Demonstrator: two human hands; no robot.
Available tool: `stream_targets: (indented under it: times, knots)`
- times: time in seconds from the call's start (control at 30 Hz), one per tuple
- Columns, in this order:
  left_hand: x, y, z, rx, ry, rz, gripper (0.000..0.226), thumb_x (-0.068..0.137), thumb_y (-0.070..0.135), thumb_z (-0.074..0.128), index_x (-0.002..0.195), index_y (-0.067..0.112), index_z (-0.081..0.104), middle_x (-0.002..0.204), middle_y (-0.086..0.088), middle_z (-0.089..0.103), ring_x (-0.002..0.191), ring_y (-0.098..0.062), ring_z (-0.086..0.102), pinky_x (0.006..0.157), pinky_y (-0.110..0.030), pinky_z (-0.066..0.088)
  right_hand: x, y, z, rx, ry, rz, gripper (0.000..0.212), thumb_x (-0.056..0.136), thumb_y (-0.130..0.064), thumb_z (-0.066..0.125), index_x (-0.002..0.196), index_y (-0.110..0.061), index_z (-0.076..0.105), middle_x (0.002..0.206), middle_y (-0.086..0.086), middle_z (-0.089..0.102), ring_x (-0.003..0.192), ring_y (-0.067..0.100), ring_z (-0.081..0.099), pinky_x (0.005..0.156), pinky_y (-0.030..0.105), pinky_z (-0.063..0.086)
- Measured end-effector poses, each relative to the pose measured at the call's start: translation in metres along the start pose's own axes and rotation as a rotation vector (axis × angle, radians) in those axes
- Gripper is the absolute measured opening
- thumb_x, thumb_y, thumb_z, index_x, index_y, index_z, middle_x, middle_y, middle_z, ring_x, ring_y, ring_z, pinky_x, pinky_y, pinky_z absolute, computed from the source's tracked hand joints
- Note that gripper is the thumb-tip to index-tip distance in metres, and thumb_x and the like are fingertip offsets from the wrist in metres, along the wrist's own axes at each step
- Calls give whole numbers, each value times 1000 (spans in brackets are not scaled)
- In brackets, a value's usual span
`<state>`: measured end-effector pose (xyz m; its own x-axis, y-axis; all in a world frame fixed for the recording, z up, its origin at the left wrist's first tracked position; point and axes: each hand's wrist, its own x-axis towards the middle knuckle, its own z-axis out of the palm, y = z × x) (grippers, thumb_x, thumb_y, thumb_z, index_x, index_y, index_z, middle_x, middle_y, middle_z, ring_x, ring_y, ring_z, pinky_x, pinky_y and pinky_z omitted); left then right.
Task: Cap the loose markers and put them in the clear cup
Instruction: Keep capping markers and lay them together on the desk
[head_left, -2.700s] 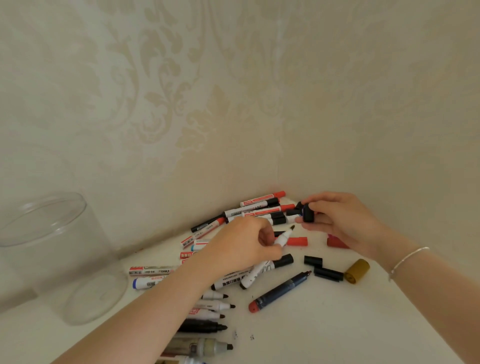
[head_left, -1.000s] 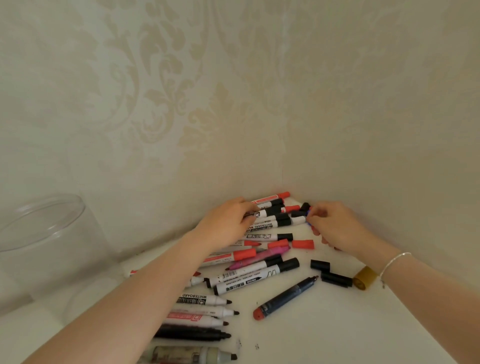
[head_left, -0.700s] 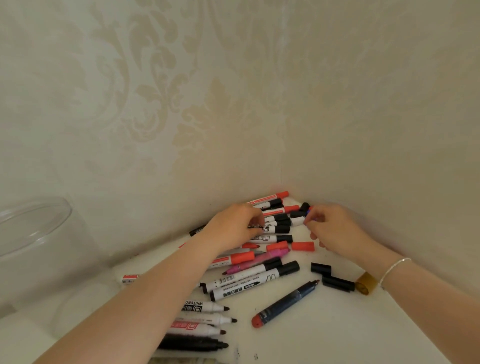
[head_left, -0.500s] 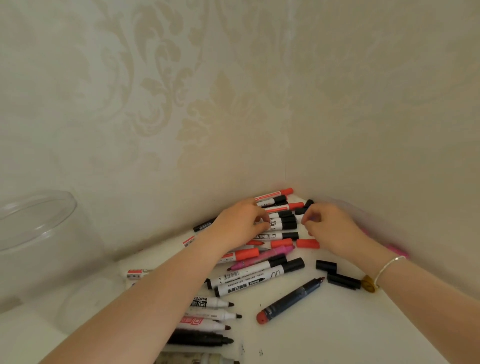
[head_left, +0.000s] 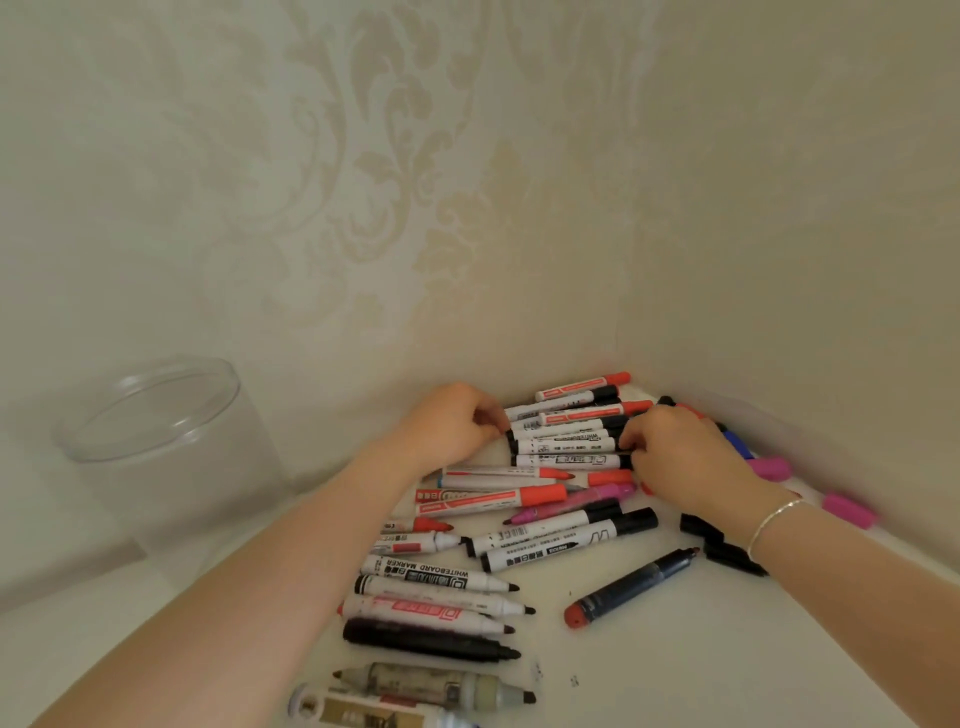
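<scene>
Your left hand and right hand were both curled at opposite ends of the capped markers stacked against the corner, fingers bent round the ends of the bundle; whether either actually gripped one I could not tell, since the knuckles hid the fingertips. The clear cup stood well apart to the left, with nothing visible inside it. To do this step well, you would have squeezed the bundle evenly from both ends, kept it level, and lifted only what you could hold firmly. The uncapped markers near your left forearm and the loose black caps under your right wrist were still to be matched up.
</scene>
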<state>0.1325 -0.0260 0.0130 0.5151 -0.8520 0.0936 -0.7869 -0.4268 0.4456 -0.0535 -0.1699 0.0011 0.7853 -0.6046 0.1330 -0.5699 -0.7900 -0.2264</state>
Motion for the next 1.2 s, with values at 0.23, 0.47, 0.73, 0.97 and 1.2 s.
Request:
stream_targets:
  times: [0.23,0.47,0.73,0.97,1.2]
  knots:
    - [-28,-11,-19,97,-228,21,15,84,20,69,98,25,74,89,14,66,88,-6,62,82,-24,50,-2,-21,-1,210,-3,-48,30,93,-6,46,110,-16,69,121,3,63,102,16,60,86,24,48]
    - [-34,-16,-7,175,-133,95,24,91,29,61,113,26,66,104,7,59,93,-9,56,85,-26,45,-3,-10,-5,281,53,105,30,91,-3,45,100,-16,71,107,9,65,72,18,59,68,28,52]
    - [-24,-5,-1,269,-264,71,33,94,37,54,122,21,63,99,2,56,88,-13,53,76,-26,40,-9,4,-12,284,-169,29,30,86,-1,53,93,-22,74,98,-4,68,81,6,59,56,8,40]
    - [-25,-4,2,111,-177,32,14,86,25,66,96,23,57,97,3,62,92,-19,59,86,-38,49,-2,-6,-6,78,-166,-81,14,89,-19,60,95,-18,73,96,-6,66,82,10,60,71,19,51]
    - [-33,2,-24,55,-12,105,19,92,22,59,112,21,59,99,6,57,95,-12,56,81,-24,43,10,-21,-13,-120,-201,-138,12,83,-28,64,86,-16,65,85,-2,64,73,13,54,64,24,42]
